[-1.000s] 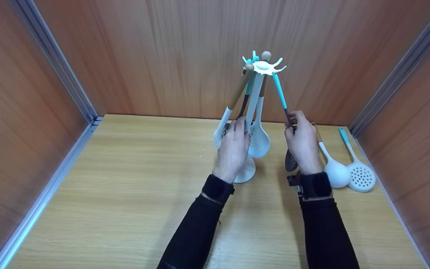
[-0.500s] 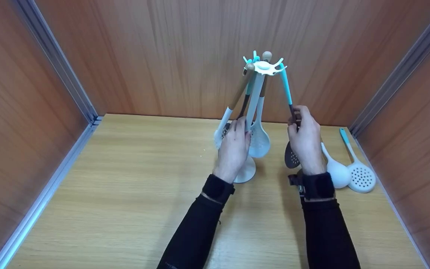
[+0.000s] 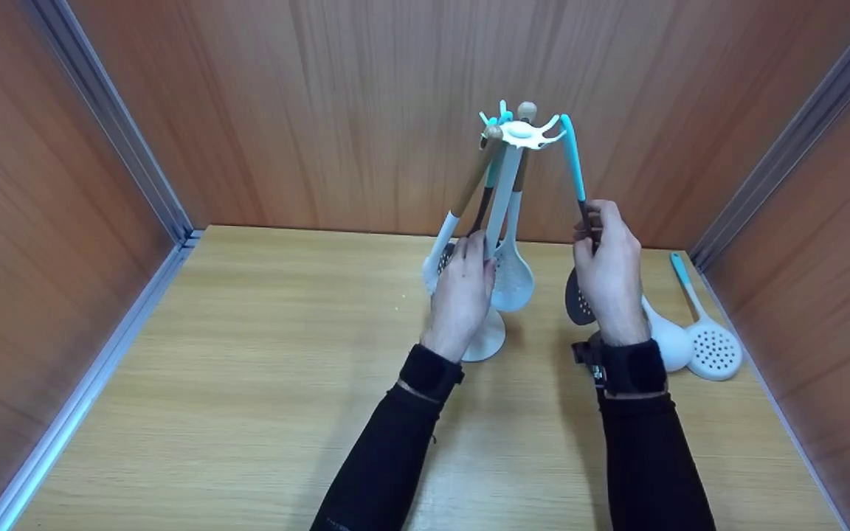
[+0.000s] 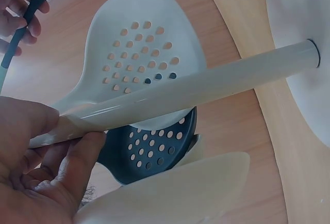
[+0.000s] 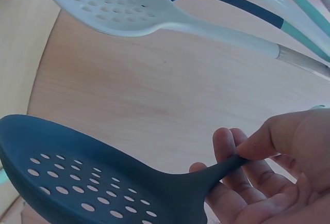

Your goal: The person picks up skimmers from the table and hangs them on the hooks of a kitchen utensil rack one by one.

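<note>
Gripping a dark slotted spoon (image 5: 121,164) by its neck (image 5: 221,171), the right hand (image 3: 609,269) is holding it above the desk (image 3: 248,383), just right of the white stand (image 3: 504,203), with its turquoise handle (image 3: 573,158) rising beside the hooks (image 3: 552,139); whether it is hanging on one cannot be told. The left hand (image 3: 462,287) is holding the stand's post. The spoon is probably feeling light, stiff and tough, with smooth surfaces perhaps turning slippery. Its broad head is likely weighting the low end, so the neck is offering a sound hold, leaving the handle's tip free.
</note>
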Motion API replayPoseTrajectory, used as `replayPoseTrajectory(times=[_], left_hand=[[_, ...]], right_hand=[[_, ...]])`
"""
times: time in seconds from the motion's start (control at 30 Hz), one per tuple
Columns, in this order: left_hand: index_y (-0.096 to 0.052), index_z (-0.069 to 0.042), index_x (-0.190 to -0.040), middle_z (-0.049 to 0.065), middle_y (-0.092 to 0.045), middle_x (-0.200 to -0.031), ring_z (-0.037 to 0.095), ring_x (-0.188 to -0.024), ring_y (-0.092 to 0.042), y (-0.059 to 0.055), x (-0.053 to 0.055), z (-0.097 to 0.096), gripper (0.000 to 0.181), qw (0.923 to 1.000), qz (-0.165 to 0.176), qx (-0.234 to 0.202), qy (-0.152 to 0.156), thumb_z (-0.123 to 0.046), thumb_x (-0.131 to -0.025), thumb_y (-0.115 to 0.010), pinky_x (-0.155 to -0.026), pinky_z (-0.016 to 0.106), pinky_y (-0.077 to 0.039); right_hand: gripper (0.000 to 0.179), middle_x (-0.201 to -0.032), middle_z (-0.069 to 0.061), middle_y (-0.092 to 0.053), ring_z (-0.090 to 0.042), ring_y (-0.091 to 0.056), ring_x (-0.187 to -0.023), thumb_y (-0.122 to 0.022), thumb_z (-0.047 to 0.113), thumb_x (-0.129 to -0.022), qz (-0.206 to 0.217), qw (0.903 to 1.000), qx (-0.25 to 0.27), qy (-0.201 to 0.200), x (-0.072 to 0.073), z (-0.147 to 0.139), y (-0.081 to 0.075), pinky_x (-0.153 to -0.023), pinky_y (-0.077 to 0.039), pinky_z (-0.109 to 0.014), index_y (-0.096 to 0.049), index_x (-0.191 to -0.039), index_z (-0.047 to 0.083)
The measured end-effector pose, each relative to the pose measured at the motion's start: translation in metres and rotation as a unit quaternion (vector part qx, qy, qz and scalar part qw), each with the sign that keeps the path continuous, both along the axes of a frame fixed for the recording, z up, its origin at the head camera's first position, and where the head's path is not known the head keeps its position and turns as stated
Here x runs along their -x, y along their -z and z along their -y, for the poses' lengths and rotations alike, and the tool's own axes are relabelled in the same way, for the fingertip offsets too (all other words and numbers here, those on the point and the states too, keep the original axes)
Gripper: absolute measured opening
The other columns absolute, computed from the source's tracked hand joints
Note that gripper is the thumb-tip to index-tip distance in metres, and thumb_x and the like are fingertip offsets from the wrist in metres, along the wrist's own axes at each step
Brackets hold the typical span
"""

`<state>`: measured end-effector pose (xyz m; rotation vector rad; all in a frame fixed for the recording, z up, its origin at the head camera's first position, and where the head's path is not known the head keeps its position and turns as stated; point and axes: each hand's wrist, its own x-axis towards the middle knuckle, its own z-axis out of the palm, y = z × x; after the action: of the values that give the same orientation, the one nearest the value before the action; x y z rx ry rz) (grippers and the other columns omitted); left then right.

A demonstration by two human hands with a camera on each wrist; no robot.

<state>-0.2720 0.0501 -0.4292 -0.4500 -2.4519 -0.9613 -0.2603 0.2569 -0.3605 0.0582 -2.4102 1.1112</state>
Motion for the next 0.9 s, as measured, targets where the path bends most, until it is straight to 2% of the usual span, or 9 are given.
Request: replayPoseTrajectory(times=[0.4,0.63,0.9], left_hand=[[-0.056,0.001,-0.162,0.020,-0.072,-0.145,0.033,-0.127,-0.080,-0.0004,-0.0007,-0.0001,0.044,0.9999,0.012,0.004,-0.004,-0.012,-0.121,-0.065,-0.104,0.041,-0.072],[-0.057,0.002,-0.159,0.020,-0.073,-0.142,0.035,-0.126,-0.080,-0.0009,-0.0004,-0.0009,0.043,1.0000,0.007,0.004,-0.006,-0.009,-0.119,-0.068,-0.103,0.044,-0.072],[-0.056,0.001,-0.161,0.019,-0.073,-0.144,0.033,-0.128,-0.080,-0.0020,-0.0012,-0.0008,0.045,0.9998,0.019,0.005,-0.007,-0.010,-0.119,-0.068,-0.106,0.043,-0.072]], right_hand=[[0.038,-0.140,-0.026,-0.076,-0.045,-0.077,-0.137,-0.058,-0.008,-0.116,-0.006,1.0000,0.003,0.005,-0.0030,0.0005,-0.0089,-0.119,-0.065,-0.064,-0.061,-0.152,0.000],[0.037,-0.139,-0.027,-0.077,-0.047,-0.079,-0.134,-0.055,-0.008,-0.116,-0.023,0.9997,0.001,0.004,-0.0018,-0.0002,-0.0090,-0.115,-0.067,-0.062,-0.062,-0.152,-0.002],[0.036,-0.140,-0.028,-0.077,-0.048,-0.078,-0.135,-0.056,-0.008,-0.116,-0.031,0.9995,-0.006,0.005,-0.0013,-0.0001,-0.0104,-0.115,-0.067,-0.063,-0.062,-0.152,-0.002]])
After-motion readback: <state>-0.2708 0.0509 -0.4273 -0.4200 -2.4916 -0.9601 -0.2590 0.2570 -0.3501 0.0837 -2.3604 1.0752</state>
